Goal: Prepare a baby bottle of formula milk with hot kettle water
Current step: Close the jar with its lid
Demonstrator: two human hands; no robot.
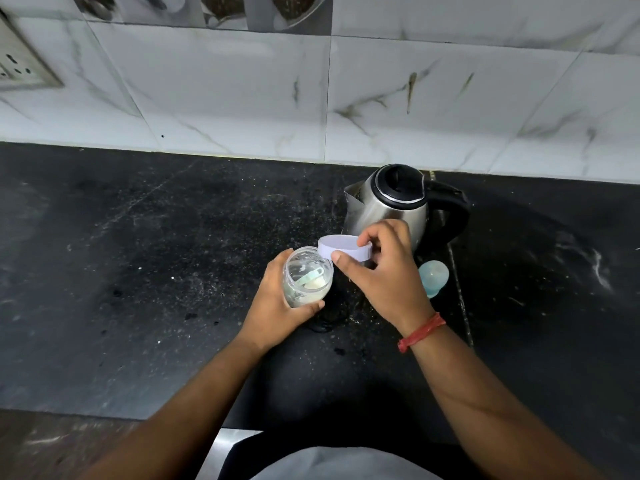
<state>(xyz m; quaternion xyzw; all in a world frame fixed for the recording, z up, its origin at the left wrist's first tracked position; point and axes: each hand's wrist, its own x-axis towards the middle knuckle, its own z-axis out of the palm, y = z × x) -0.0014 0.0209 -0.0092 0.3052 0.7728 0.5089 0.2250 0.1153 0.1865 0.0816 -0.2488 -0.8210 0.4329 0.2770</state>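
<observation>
Near the steel kettle, the left hand grips an open formula jar; the right hand pinches its white lid just above.

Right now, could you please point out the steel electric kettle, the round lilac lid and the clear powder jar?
steel electric kettle (393,211): head view, its shiny body.
round lilac lid (341,244): head view, its flat top.
clear powder jar (304,277): head view, its open mouth.

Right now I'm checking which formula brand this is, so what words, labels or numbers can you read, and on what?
None can be read.
Jar: no label facing the camera.
Lid: plain.
Kettle: no visible marking.
Wall socket: no legible text.
</observation>
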